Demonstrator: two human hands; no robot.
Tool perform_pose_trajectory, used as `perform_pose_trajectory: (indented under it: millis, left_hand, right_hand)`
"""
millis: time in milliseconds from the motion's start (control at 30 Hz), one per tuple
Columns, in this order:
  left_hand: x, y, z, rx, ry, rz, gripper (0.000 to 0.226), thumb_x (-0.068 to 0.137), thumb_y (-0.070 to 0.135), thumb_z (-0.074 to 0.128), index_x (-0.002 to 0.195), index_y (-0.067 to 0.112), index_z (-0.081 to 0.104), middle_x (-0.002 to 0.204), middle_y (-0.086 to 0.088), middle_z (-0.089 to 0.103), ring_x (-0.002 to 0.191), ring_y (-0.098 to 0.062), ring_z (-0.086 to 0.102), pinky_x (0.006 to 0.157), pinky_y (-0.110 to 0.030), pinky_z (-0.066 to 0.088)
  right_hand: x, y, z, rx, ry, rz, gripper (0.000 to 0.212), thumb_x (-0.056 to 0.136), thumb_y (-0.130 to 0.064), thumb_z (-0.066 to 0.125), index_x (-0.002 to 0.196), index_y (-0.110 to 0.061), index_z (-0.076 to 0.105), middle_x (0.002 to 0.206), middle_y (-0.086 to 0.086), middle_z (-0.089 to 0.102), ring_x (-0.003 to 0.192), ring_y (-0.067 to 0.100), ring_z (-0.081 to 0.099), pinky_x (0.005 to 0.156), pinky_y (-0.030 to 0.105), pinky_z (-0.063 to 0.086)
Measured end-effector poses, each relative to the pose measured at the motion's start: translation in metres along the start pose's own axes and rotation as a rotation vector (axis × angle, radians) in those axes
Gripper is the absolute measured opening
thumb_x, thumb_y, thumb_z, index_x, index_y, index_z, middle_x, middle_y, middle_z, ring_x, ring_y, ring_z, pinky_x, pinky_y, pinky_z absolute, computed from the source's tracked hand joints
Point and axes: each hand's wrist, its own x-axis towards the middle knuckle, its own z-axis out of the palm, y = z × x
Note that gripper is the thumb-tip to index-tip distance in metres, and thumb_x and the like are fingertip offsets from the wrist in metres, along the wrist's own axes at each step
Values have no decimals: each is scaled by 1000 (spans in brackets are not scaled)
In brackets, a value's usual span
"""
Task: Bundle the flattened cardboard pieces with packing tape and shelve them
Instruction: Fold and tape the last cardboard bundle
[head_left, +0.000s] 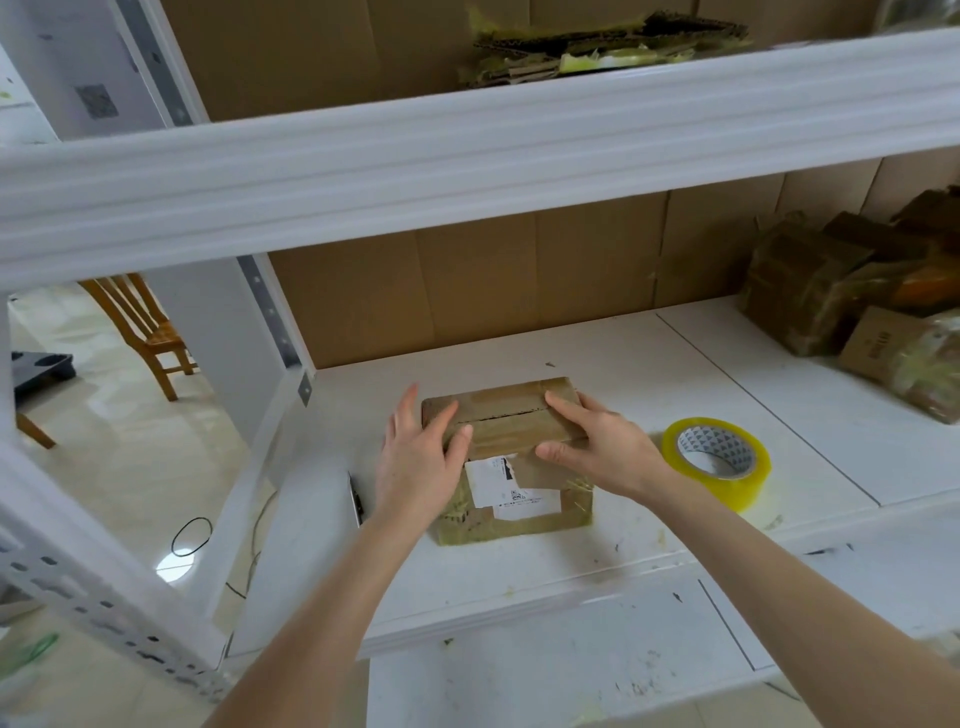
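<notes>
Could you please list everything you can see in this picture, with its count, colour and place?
cardboard bundle: one, brown, taped, white label, middle of the shelf
tape roll: one, yellowish, lying flat right of the bundle
other bundles: several, brown, right end of the shelf
cardboard scraps: a pile, brown, upper shelf
shelf: white, cardboard backing
chair: one, wooden, floor at left
cable: one, black, looped on floor
left hand: at bundle's left edge
right hand: on bundle's top right

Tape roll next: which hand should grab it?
Right. The right hand rests on the right of the bundle, and the tape roll lies on the shelf just beyond it, with nothing between. The left hand is at the bundle's other side and would likely have to cross over.
</notes>
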Motion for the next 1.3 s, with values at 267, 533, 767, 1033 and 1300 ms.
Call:
perform_pose_trajectory:
  millis: [267,533,767,1033,1300]
  left_hand:
    - [0,8,7,409,-163,273,80,81,64,-14,151,35,11,160,5,6,147,-14,4,118,-34,7]
    - [2,3,6,367,-174,275,79,82,68,-7,150,37,17,159,10,9,146,-10,6,116,-28,5]
    - [2,6,2,264,-181,240,79,78,72,6,145,40,32,156,12,21,143,-12,19,115,-36,21]
    - [7,3,-1,221,-169,267,84,75,78,7,140,39,43,150,10,35,137,-14,30,112,-37,24]
    - [7,13,-17,-173,-267,78,77,82,79,26,135,29,50,139,8,49,130,-15,41,107,-36,31]
  right_hand:
    - [2,-4,9,-24,52,9,73,87,-66,47,150,-36,24,158,5,25,131,27,46,105,40,39]
    - [-25,55,-17,207,173,268,72,80,-48,72,139,-28,37,125,-8,57,114,17,55,90,35,48]
    - [-41,96,-12,-294,94,465,42,92,-31,53,134,-33,48,129,4,59,118,26,55,93,30,40]
    - [5,-24,-109,283,404,-52,24,94,-29,50,101,-29,73,98,-8,68,93,13,58,75,26,40]
    - [52,-95,-91,15,-50,-180,19,90,-23,55,95,-20,73,82,-16,60,77,7,56,62,23,43]
